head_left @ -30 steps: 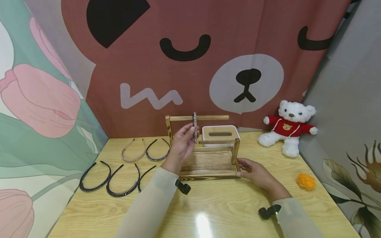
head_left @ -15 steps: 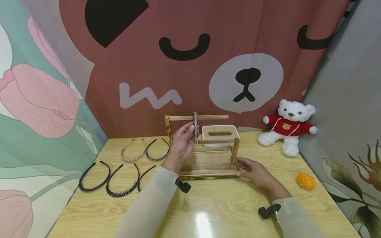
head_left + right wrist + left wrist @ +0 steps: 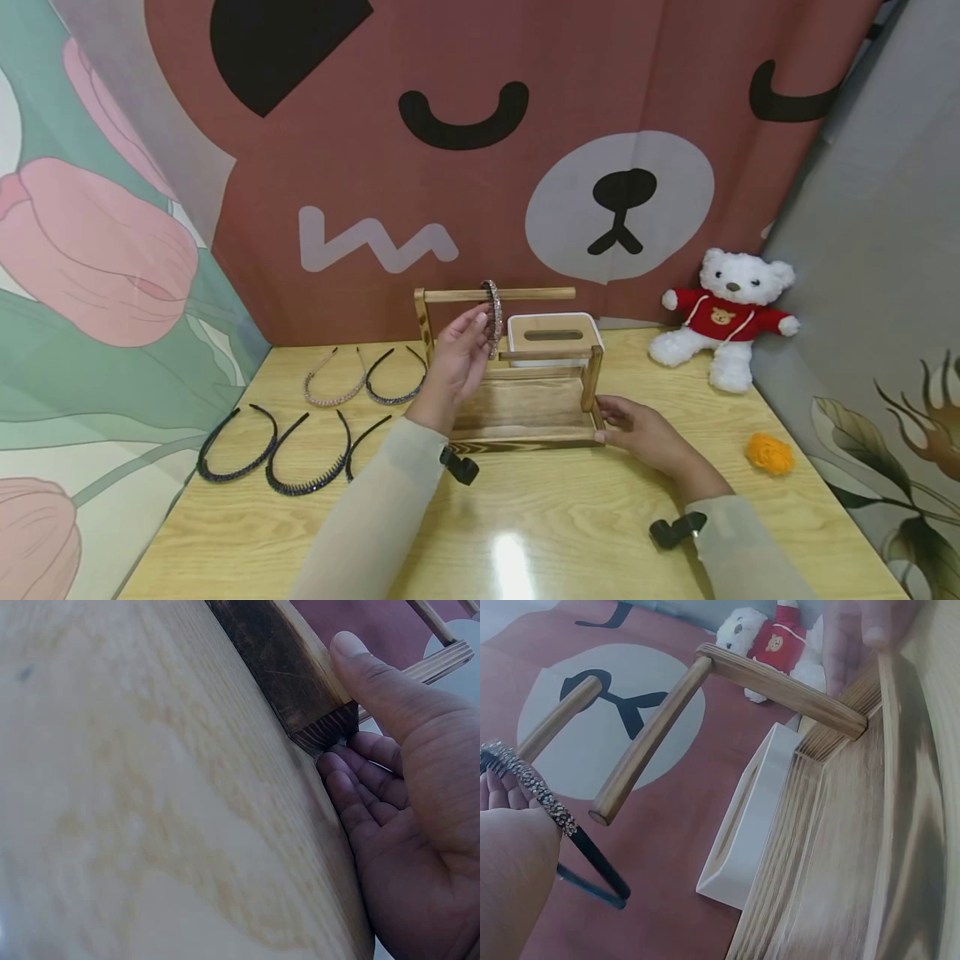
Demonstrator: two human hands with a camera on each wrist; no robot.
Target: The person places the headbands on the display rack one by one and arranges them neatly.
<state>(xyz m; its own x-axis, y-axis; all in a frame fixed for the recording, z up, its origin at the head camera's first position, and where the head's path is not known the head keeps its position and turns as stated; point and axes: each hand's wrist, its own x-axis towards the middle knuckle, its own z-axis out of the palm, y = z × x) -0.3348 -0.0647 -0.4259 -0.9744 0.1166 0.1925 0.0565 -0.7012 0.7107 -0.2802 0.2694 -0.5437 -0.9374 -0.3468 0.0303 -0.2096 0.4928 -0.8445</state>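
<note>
My left hand (image 3: pixel 459 357) pinches a sparkly beaded headband (image 3: pixel 495 321) at the upper rod (image 3: pixel 540 294) of a wooden rack (image 3: pixel 517 445). In the left wrist view, the headband (image 3: pixel 540 787) has dark bare ends pointing down to the right, and the rod (image 3: pixel 562 716) runs out past its beaded band. The shorter lower rod (image 3: pixel 547 355) is bare. My right hand (image 3: pixel 641 433) grips the rack's front right corner; in the right wrist view, the thumb lies along the dark front edge (image 3: pixel 289 675) and the fingertips curl against the end.
Several dark headbands (image 3: pixel 309 487) and a pinkish one (image 3: pixel 332 402) lie on the table's left side. Behind the rack stands a white tissue box (image 3: pixel 517 337) with a wooden lid. A white teddy bear (image 3: pixel 738 287) sits back right, near an orange bundle (image 3: pixel 770 454).
The headband in my left hand has turned slightly, so its beaded curve shows more and it bows to the right. My right hand stays at the rack's corner.
</note>
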